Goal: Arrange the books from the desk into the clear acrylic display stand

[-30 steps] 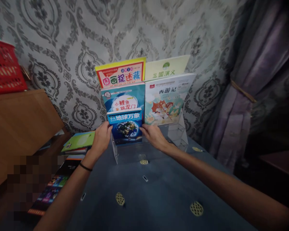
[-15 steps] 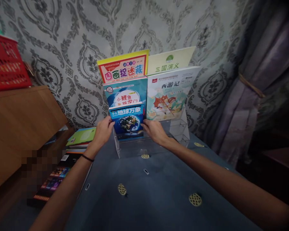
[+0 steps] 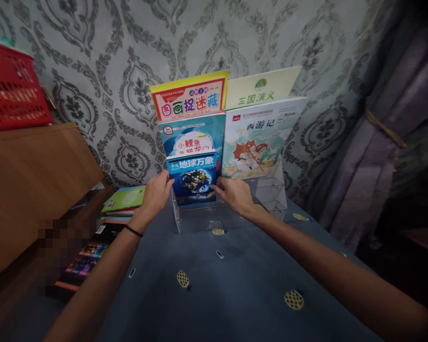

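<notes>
Wallpaper (image 3: 314, 23) with grey ornaments makes the background, and before it we see the dark blue surface (image 3: 242, 285) with its pineapple prints. On this surface stands a clear acrylic book stand (image 3: 199, 219). Four books lean in it: the hide-and-seek picture book (image 3: 190, 97) and the Romance of the Three Kingdoms book (image 3: 264, 90) at the back, the Journey to the West book (image 3: 260, 142) and the little carp book (image 3: 194, 135) before them. These four we judge as already placed. At the left, a black book (image 3: 87, 259) and a green book (image 3: 124, 199) lie flat; whether they belong to this work, we cannot tell. The Earth book (image 3: 194, 178) is at the stand's front left, covering the lower part of the little carp book. The left hand (image 3: 157, 192) and the right hand (image 3: 235, 192) each keep a narrow grip on its side edges. Its placing seems nearly finished; only the letting go is not yet done, we think, though how firmly its bottom sits is unclear.
</notes>
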{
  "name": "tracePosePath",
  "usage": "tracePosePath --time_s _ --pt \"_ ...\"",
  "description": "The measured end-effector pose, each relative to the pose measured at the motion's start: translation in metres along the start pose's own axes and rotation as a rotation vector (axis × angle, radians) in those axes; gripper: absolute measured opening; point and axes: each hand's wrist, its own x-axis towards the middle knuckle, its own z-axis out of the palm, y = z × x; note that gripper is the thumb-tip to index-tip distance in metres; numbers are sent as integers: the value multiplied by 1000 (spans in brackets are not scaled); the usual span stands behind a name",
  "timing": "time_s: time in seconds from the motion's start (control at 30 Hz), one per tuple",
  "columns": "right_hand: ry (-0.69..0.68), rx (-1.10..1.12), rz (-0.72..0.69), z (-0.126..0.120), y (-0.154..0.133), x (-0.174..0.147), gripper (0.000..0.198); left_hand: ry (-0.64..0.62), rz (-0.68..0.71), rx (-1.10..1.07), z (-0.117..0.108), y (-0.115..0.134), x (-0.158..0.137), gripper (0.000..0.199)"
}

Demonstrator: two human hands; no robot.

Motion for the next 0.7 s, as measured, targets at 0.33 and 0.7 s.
tracePosePath --time_s 0.33,0.7 --pt "346 138 -296 24 10 -4 37 -43 -109 -26 4 0 -19 9" --pt "419 199 -339 27 2 -17 38 -188 -74 -9 6 -28 -55 16"
